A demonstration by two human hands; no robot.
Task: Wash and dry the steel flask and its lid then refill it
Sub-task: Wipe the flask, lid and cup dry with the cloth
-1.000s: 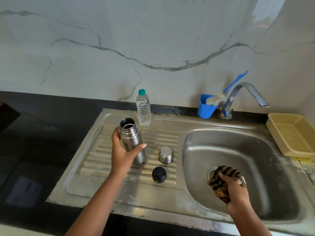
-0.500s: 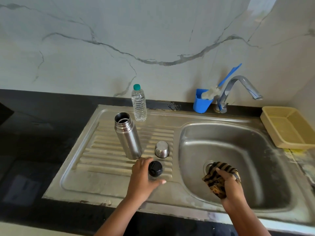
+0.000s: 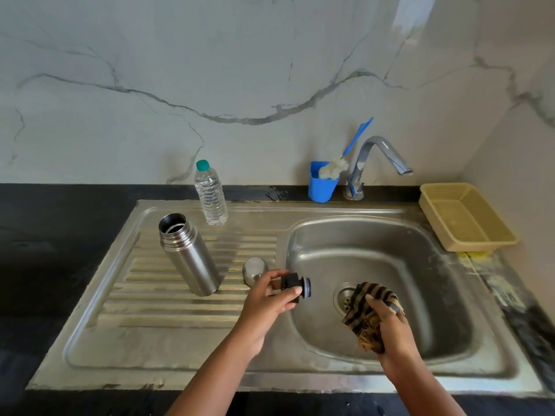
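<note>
- The pale marble-veined wall (image 3: 240, 70) fills the back — smooth, with grey veins running across it.
- The black stone worktop (image 3: 60, 229) runs beneath it and carries the stainless steel sink unit (image 3: 168, 349), whose ribbed draining board lies to the left of a rounded basin (image 3: 420, 280) with a drain in its floor.
- The pale yellow plastic mesh tray (image 3: 468, 217) sits at the basin's right edge, near the wall.
- The curved chrome tap (image 3: 375, 157) rises behind the basin; just beside it stands a blue plastic cup (image 3: 321, 187) holding a blue-handled brush with white bristles (image 3: 336, 168).
- The open brushed-steel cylindrical flask (image 3: 189, 256) stands upright on the ribs, its threaded mouth uncovered.
- The clear ridged plastic water bottle with a green cap (image 3: 210, 196) stands behind the flask, apart from it.
- The striped brown-and-black cloth (image 3: 369, 307) is bunched in the right hand (image 3: 390, 328), whose fingers curl round it over the drain.
- The small domed steel cup lid (image 3: 254, 270) rests on the ribs, partly hidden by the left hand (image 3: 267, 298).
- The black plastic stopper with a grey seal ring (image 3: 295, 285) is pinched in the left hand's fingertips, on its side — at the basin's left rim.
</note>
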